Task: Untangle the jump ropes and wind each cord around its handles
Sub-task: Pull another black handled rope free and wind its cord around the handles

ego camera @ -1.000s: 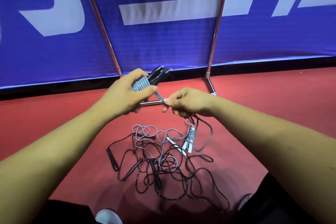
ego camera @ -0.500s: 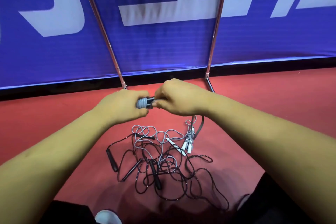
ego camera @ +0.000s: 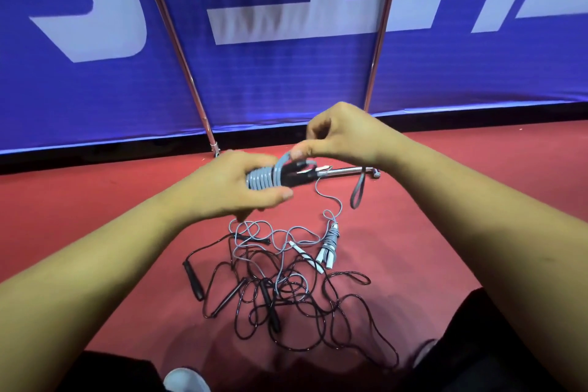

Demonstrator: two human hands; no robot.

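Grips a pair of black handles [ego camera: 299, 177] in the left hand [ego camera: 235, 191], above the red floor [ego camera: 445, 232] near the middle of the view, fingers and thumb curled round the end already wrapped in tight turns of grey cord [ego camera: 262, 180]. Pinches a raised loop of that cord between thumb and forefinger of the right hand [ego camera: 346, 134], just above the coils, remaining fingers curled in. Lets the loose tail of the cord drop from the handle tips in a wavy line down to the floor.

Shows a grey strap loop [ego camera: 357, 191] dangling just right of the handle tips, attachment unclear.

Below the hands, on the floor: a tangle [ego camera: 286, 293] of thin black cords and more grey cord, with several black handles among the loops, one at the heap's left edge. At the heap's upper right, a small wound bundle [ego camera: 329, 248] with white handle ends, close to where the loose tail comes down.

Behind, a blue banner [ego camera: 286, 79] with big white shapes, braced by a metal frame [ego camera: 378, 25]. At the bottom edge, dark trouser legs [ego camera: 496, 344] and a white shoe toe [ego camera: 186, 380].
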